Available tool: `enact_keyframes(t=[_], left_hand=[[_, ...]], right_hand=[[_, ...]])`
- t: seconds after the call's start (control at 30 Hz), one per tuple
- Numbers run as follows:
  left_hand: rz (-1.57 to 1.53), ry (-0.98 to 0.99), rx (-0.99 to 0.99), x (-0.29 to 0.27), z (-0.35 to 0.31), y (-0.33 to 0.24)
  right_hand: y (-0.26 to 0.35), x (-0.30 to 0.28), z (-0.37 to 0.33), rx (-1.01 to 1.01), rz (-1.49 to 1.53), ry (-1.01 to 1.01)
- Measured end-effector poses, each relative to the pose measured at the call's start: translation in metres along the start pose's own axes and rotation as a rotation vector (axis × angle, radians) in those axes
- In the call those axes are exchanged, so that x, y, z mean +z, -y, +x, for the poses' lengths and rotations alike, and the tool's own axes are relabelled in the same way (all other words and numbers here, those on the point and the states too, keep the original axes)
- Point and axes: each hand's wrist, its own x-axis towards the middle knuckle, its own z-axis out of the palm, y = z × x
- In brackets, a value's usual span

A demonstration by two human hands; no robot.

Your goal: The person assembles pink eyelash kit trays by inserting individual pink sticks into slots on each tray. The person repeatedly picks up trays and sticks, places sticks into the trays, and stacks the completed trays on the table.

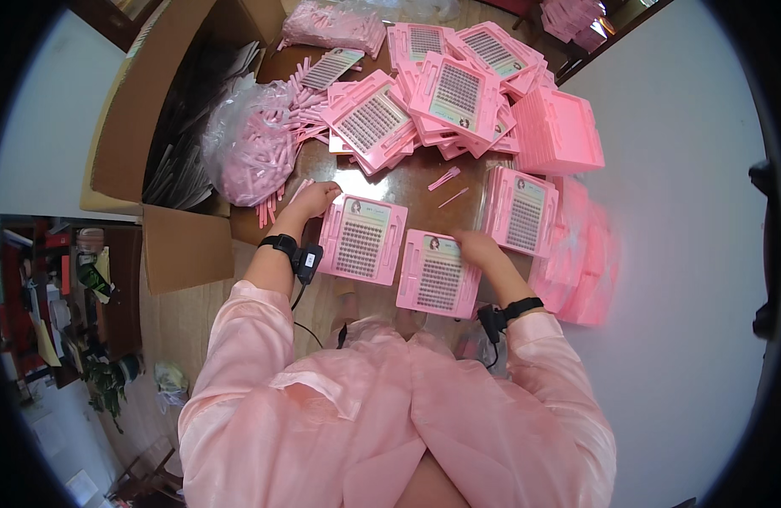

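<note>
Two pink trays of false eyelash clusters lie side by side at the table's near edge: a left eyelash tray [361, 241] and a right eyelash tray [439, 273]. My left hand [317, 200] is closed at the upper left corner of the left tray, its fingertips pinched together; what is between them is hidden. At the upper right corner of the other tray, my right hand [482, 251] grips its edge, with the fingers partly out of sight. Beyond the trays lie a small pink brush [444, 177] and a thin pink stick [452, 198].
A heap of filled eyelash trays [455, 93] covers the far table. Stacked pink trays [558, 131] stand at the right, above wrapped pink packs [581, 254]. To the left are a clear bag of pink sticks [251, 144] and an open cardboard box [119, 110] holding flat sheets.
</note>
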Motion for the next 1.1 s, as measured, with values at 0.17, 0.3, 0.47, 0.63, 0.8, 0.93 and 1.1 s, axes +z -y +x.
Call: enact_keyframes(t=[0.17, 0.3, 0.47, 0.63, 0.8, 0.93, 1.1], left_hand=[[0.159, -0.284, 0.091, -0.005, -0.009, -0.010], [0.114, -0.610, 0.108, -0.002, -0.040, -0.001], [0.128, -0.702, -0.204, 0.009, -0.085, 0.021], [0.029, -0.843, -0.231, 0.000, -0.091, 0.040], [0.120, -0.810, -0.437, -0.030, -0.101, 0.070], [0.188, -0.700, -0.482, -0.038, -0.100, 0.073], [0.270, -0.485, -0.552, -0.043, -0.099, 0.076]], right_hand=[[0.020, 0.014, 0.028, -0.025, -0.104, -0.340], [0.033, 0.018, 0.046, -0.012, -0.161, -0.661], [0.096, 0.016, 0.079, -0.085, 0.108, -0.646], [0.223, 0.036, 0.122, -0.295, 0.425, -0.496], [0.314, 0.063, 0.139, -0.326, 0.469, -0.302], [0.333, 0.083, 0.134, -0.290, 0.401, -0.241], [0.330, 0.096, 0.129, -0.256, 0.403, -0.226]])
